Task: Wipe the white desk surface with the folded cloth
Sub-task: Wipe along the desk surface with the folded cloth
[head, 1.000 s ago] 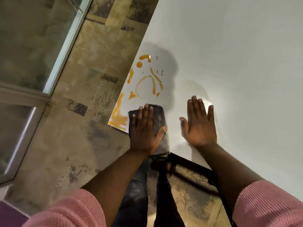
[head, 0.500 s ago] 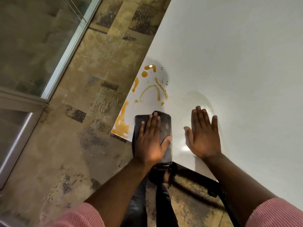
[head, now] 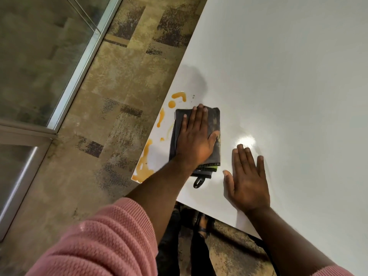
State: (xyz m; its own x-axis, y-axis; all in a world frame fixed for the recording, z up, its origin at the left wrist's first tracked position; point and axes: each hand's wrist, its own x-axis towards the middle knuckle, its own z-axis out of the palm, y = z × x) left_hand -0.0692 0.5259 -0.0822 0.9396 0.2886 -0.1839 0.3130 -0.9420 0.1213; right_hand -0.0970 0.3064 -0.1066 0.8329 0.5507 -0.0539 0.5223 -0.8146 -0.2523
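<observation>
Left hand (head: 196, 141) spread flat, fingers extended, pressing down on folded dark cloth (head: 214, 124). Right hand (head: 248, 181) likewise open, palm on white desk (head: 288, 86), just right of cloth, holding nothing. Orange spill (head: 146, 156) streaked just left of cloth, along desk edge.

A folded cloth (head: 214, 124) is pressed flat onto a white tabletop (head: 288, 80) near its corner.

The cloth is covered by the left hand (head: 196, 140), fingers spread; the right hand (head: 249, 180) is laid palm-down just beside it on bare tabletop. Orange spill streaks (head: 145, 166) are seen along the edge left of the cloth. A patterned floor (head: 99, 120) is seen beyond.
</observation>
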